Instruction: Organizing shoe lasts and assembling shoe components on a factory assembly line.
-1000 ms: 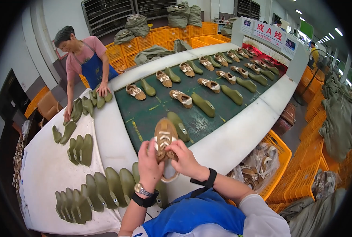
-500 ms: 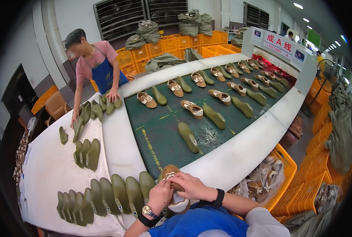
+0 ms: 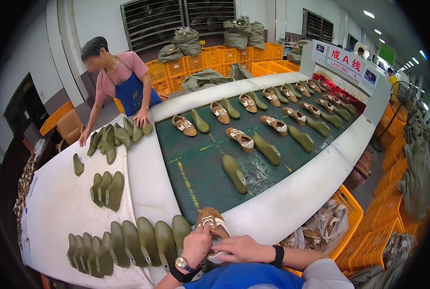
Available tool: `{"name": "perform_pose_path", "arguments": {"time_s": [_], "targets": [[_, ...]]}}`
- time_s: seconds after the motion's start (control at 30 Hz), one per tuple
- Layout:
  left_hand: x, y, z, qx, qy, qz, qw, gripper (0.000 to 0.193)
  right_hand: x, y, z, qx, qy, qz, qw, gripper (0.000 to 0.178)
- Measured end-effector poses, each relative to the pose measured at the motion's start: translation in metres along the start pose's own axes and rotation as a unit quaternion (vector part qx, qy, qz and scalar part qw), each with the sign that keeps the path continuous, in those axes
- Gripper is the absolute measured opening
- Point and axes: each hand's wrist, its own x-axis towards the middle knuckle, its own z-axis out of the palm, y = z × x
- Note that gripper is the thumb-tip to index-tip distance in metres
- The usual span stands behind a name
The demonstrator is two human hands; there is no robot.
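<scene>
A brown shoe (image 3: 216, 221) with white stripes and laces is tilted toe-away at the front edge of the bench, close to my body. My left hand (image 3: 197, 246) grips it, fingers over the lacing. With bent fingers, my right hand (image 3: 242, 249) holds the shoe at its pale collar opening; the fingertips are partly hidden. Just left of the shoe stands a row of olive-green shoe lasts (image 3: 145, 238). Beyond it, a single last (image 3: 235, 173) lies on the green conveyor belt (image 3: 176, 154).
Pairs of shoes and lasts (image 3: 268, 148) cover the belt. Across the left table (image 3: 56, 192), a co-worker in a blue apron (image 3: 137, 92) has both hands by more lasts (image 3: 110, 144). An orange crate (image 3: 346, 202) of bagged shoes stands at my right; a fan (image 3: 397, 103) is behind it.
My right hand has shifted from the lacing down to the shoe's collar, while my left stays at the laces. The co-worker's hand on the left has come off a last.
</scene>
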Motion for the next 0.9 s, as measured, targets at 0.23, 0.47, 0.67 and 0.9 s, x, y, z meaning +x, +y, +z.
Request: {"name": "perform_pose_path", "arguments": {"time_s": [0.23,0.47,0.67,0.9], "targets": [[0.002,-0.012,-0.009,-0.109,0.102,0.013,0.989,0.049,0.037,0.079,-0.01,0.098,0.009,0.092,0.991,0.044],[-0.054,-0.04,-0.028,-0.061,-0.002,-0.069,0.996,0.049,0.102,0.237,-0.113,0.368,0.539,0.297,0.697,0.037],[-0.088,-0.057,-0.026,-0.012,-0.057,-0.158,0.986,0.046,0.082,0.282,-0.141,0.405,0.508,0.374,0.662,0.046],[-0.101,-0.062,-0.018,-0.001,-0.055,-0.175,0.983,0.047,0.058,0.279,-0.085,0.389,0.475,0.407,0.676,0.036]]}}
